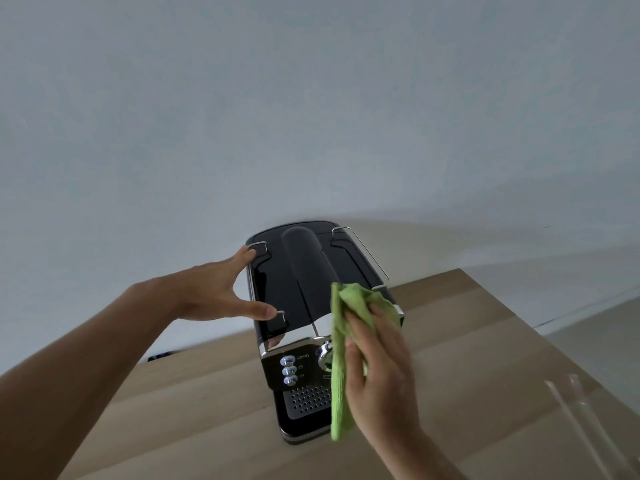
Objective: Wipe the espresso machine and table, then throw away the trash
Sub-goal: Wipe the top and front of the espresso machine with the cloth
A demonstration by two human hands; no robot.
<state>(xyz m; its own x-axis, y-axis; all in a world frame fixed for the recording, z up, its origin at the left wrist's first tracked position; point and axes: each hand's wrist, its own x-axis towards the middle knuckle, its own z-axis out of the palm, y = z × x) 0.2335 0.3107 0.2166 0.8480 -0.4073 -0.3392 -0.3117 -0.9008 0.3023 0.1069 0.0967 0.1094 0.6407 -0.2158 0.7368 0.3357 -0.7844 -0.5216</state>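
Head view.

- Black espresso machine with chrome trim [304,306]: stands upright on the table at 6 o'clock of the frame, front panel toward the camera. Glossy top with thin wire rails along both sides.
- Three round silver buttons [288,370]: in a column on the front panel, at the machine's 7 o'clock.
- Perforated metal drip tray [306,398]: below the buttons, partly hidden by the cloth.
- Left hand [211,292]: at the machine's 9 o'clock, fingers straight and spread; fingertips touch the rear end of the left rail, thumb lies by its front end.
- Right hand [377,375]: at the machine's 4 o'clock, fingers curled around the cloth.
- Bright green microfibre cloth [341,341]: bunched against the machine's front right corner, one edge hanging down across the front.
- Light wooden table [485,341]: spans the lower frame.
- Clear, narrow object [568,410]: on the table at 4 o'clock; kind not discernible.
- Pale grey wall [311,98]: fills the upper frame.
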